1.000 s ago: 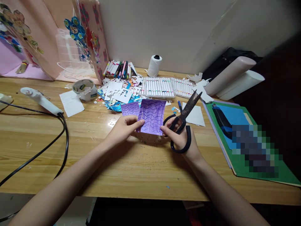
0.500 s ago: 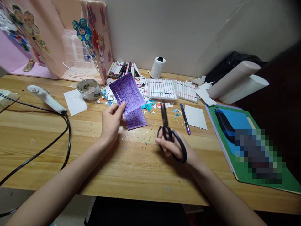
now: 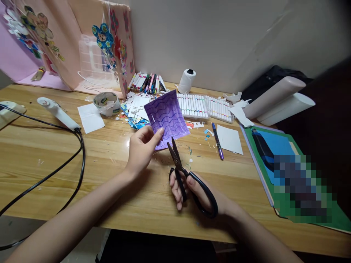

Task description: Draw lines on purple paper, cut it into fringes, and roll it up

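Pinched between thumb and fingers of my left hand [image 3: 144, 149] is a glossy purple sheet of paper [image 3: 168, 115] with dark wavy lines, held up above the table. A lower purple part shows below my thumb; whether it is a fold or a second piece I cannot tell. My right hand [image 3: 192, 190] has its fingers in the handles of black-handled scissors [image 3: 178, 166]. The blades are parted, their tips close to the sheet's lower edge. Whether they touch it is unclear.
Paper scraps [image 3: 137, 106] lie behind the sheet, near a tape roll [image 3: 106, 104] and boxed markers [image 3: 194, 106]. A purple pen [image 3: 218, 140] and white paper [image 3: 229, 139] lie to the right. Black cables [image 3: 79, 160] run along the left. A thread spool [image 3: 187, 81] stands at the back.
My left hand has brought the purple sheet to the right and turned it. My right hand has moved the scissors left and nearer to me, and their blades have opened.
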### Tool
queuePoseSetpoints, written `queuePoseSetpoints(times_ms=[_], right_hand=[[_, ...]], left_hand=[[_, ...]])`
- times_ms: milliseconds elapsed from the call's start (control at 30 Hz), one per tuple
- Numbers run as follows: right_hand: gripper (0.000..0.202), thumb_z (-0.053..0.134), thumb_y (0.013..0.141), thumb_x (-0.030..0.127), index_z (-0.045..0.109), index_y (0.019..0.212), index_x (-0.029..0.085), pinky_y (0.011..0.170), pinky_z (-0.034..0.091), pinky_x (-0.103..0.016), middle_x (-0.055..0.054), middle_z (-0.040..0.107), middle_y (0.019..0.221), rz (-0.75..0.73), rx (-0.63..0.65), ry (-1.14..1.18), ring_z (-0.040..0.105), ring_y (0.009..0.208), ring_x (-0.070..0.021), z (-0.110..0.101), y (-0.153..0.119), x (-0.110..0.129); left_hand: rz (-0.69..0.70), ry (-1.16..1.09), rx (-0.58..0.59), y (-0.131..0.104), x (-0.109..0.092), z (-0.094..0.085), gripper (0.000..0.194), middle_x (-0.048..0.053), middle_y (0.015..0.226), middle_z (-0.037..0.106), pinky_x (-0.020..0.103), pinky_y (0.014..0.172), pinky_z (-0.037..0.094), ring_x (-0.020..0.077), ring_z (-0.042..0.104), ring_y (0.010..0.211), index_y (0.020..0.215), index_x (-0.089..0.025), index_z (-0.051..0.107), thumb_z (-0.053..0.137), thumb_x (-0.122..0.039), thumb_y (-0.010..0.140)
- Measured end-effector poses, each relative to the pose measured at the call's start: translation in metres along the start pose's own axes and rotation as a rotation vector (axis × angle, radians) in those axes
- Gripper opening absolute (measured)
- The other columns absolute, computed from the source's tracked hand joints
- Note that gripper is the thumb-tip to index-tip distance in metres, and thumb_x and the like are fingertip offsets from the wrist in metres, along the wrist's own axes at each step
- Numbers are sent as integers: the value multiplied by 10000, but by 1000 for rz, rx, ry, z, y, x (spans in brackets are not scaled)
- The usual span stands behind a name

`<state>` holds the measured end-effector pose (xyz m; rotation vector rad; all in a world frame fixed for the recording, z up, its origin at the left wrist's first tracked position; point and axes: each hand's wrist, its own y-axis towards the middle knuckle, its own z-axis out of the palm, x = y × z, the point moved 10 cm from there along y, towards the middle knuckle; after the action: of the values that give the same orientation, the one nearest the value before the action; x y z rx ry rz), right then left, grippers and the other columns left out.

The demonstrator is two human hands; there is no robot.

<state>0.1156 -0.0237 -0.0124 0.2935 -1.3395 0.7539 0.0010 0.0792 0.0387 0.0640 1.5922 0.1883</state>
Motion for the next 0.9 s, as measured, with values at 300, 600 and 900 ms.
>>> queuePoseSetpoints(times_ms=[300, 600, 900], right_hand=[[568, 331, 881, 694, 486, 905, 148, 539, 440, -234, 31, 496, 616, 4, -88, -61, 568, 503, -104, -9, 4, -3], [617, 329, 832, 757, 483, 839, 160, 479, 412, -224, 51, 453, 555, 10, -157, -114, 546, 447, -105, -11, 5, 1], [590, 341, 840, 746, 459, 750, 175, 370, 346, -179, 76, 406, 460, -10, -172, -110, 516, 357, -97, -16, 7, -16]], left_hand=[[-55, -109, 93, -7, 2, 15, 335, -47, 579, 440, 218, 519, 326, 81, 391, 551, 608, -173, 464, 681, -362, 780], [-101, -111, 135, -6, 8, 17, 332, -37, 573, 487, 224, 544, 341, 85, 421, 560, 599, -165, 489, 664, -368, 795], [-106, -78, 125, -5, 8, 16, 341, -42, 561, 443, 229, 518, 298, 85, 378, 543, 584, -165, 486, 667, -374, 784]])
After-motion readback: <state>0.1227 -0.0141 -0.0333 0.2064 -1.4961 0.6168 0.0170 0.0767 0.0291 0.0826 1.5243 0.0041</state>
